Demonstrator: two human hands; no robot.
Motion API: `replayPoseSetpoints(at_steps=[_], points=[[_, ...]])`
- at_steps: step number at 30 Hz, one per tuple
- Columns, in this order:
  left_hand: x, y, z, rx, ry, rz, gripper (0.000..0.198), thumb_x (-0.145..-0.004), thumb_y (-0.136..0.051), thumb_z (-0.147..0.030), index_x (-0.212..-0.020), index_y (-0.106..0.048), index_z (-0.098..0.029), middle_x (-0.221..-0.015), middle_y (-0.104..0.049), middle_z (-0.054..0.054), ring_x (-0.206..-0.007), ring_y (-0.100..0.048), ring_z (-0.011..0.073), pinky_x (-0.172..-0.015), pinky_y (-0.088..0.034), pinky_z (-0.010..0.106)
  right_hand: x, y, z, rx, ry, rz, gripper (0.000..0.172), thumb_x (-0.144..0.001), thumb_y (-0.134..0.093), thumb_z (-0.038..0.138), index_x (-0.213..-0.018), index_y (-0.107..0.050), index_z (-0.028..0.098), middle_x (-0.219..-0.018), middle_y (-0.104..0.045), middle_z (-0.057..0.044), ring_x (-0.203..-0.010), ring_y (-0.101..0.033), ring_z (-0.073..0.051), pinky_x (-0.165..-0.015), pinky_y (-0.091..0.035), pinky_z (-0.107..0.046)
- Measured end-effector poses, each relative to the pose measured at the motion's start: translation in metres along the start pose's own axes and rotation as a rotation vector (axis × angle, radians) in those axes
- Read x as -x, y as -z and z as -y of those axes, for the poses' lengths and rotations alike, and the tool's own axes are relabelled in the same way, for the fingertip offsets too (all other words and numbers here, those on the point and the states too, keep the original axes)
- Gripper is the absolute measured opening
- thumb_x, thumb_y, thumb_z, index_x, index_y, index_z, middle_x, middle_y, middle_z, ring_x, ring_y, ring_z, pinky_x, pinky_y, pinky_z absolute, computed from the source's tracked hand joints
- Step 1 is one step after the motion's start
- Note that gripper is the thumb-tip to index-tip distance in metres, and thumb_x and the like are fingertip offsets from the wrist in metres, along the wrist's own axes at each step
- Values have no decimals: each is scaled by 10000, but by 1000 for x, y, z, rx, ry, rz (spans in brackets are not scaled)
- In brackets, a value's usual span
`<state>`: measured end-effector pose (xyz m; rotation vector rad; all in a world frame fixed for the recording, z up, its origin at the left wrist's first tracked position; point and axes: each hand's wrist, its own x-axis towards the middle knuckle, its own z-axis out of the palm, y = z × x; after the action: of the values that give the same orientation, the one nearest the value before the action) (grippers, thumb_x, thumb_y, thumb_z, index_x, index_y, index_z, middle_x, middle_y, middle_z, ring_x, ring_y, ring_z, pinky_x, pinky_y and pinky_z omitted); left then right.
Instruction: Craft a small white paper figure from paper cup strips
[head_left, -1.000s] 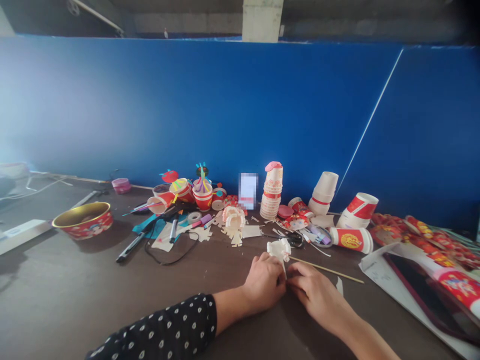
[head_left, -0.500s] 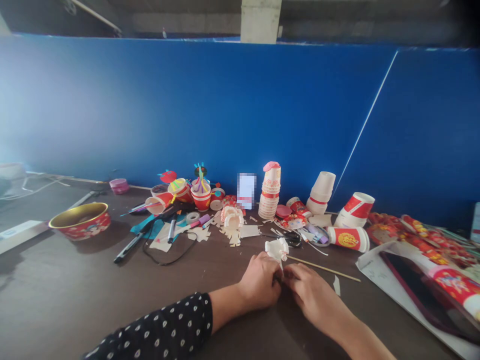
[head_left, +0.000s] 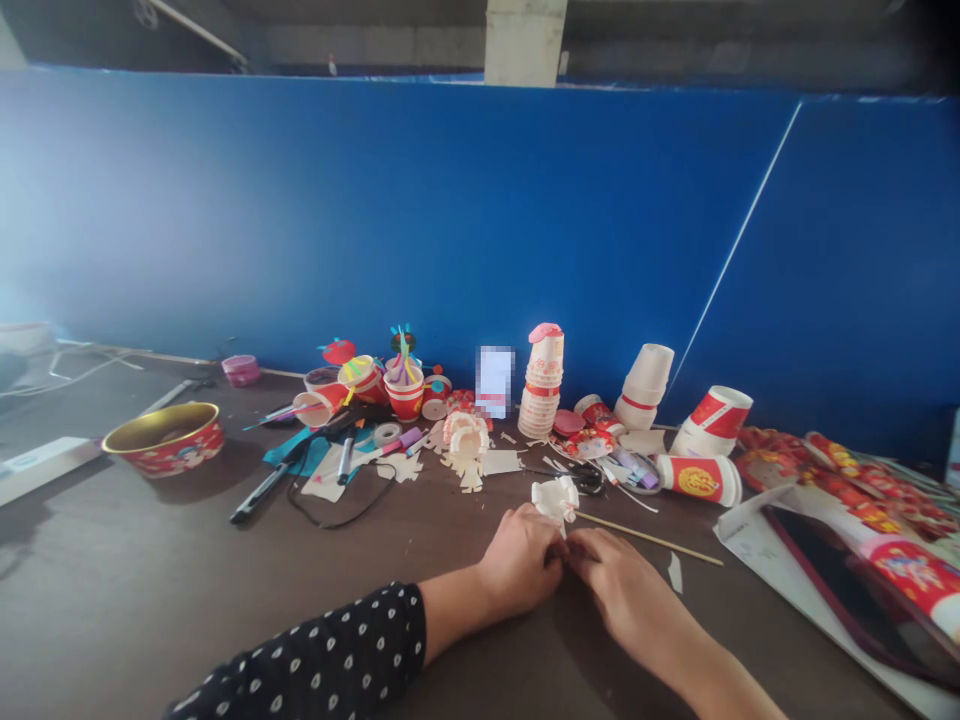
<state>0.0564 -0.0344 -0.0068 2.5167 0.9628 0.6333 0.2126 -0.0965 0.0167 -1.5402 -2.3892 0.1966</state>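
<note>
A white cut and curled paper piece (head_left: 555, 497) stands out beyond my fingertips, near the front middle of the dark table. My left hand (head_left: 523, 557) has its fingers curled round the lower end of this piece. From the right, my right hand (head_left: 619, 575) pinches the same end, its fingertips close to the left ones. The exact grip is partly hidden behind the fingers. A thin wooden stick (head_left: 652, 537) lies just right of the paper, and a small white scrap (head_left: 675, 573) rests beside my right hand.
Behind my hands are black scissors (head_left: 587, 478), a tall cup stack (head_left: 540, 385) and another curled paper piece (head_left: 465, 440). A red and gold bowl (head_left: 169, 445) stands left. At right, a dark phone-like device (head_left: 847, 590) lies on white paper. A blue partition (head_left: 450, 220) closes the back.
Both hands keep nearly the same place on the white paper, with only slight finger movement. The whole view has shifted very slightly.
</note>
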Motion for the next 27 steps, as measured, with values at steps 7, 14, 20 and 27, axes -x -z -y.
replayPoseSetpoints(at_steps=[7, 14, 20, 27], points=[[-2, 2, 0, 7, -71, 2, 108, -796, -584, -178, -737, -673, -197, -839, -693, -6, -833, -585, 158, -847, -404, 298, -1, 3, -4, -218, -38, -7, 500, -698, -357, 9, -983, -697, 240, -1206, -556, -53, -1155, -467, -184, -1013, -330, -330], [-2, 3, -5, -93, -16, 16, 118, -806, -557, -172, -726, -644, -181, -867, -674, 5, -871, -556, 181, -829, -415, 311, 1, -4, -11, -272, -117, -4, 486, -689, -378, 37, -1020, -684, 217, -1263, -524, -54, -1209, -419, -191, -1052, -286, -355], [-1, 7, -12, -226, 11, 64, 160, -875, -456, -209, -835, -604, -165, -949, -633, 54, -926, -527, 213, -812, -433, 349, -4, -4, -10, -220, -170, -100, 224, -757, -485, 164, -846, -687, 210, -1041, -633, -60, -1020, -544, -207, -923, -388, -337], [-1, 6, -15, -301, 24, 103, 172, -892, -415, -204, -903, -579, -154, -983, -611, 70, -958, -509, 222, -839, -435, 373, -7, -10, -10, -224, -161, -181, 144, -762, -476, 154, -724, -602, 212, -921, -634, -50, -928, -565, -202, -835, -412, -311]])
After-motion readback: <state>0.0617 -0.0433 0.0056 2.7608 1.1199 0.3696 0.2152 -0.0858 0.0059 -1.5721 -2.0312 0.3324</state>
